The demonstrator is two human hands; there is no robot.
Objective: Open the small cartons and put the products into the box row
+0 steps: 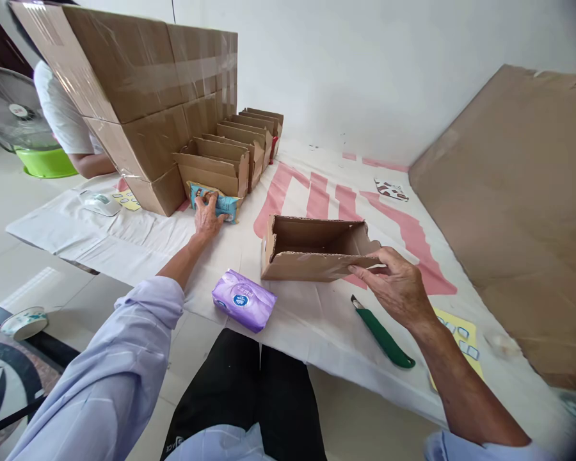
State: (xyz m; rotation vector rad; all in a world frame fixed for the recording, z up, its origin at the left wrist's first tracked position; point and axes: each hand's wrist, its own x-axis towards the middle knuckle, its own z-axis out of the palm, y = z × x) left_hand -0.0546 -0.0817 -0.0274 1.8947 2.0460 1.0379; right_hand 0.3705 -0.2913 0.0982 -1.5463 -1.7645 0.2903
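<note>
My left hand (208, 218) reaches out to a blue and yellow soft packet (227, 206), its fingers curled over the front of it. The packet lies against the nearest open box in a row of cardboard boxes (206, 171). My right hand (394, 282) pinches the right end of an open-topped cardboard box (300, 266), thumb outside the near wall. The part of that box's inside that shows holds nothing. A purple tissue pack (244, 299) lies in front of it, near the table edge. Below my right hand is a green utility knife (384, 338), blade toward the box.
Taped closed cartons (144, 102) are stacked at the left, with a co-worker's arm (93, 164) behind them. A large cardboard sheet (518, 218) stands at the right. Yellow cards (462, 333) and a white mouse (100, 203) lie on the white tablecloth (312, 326).
</note>
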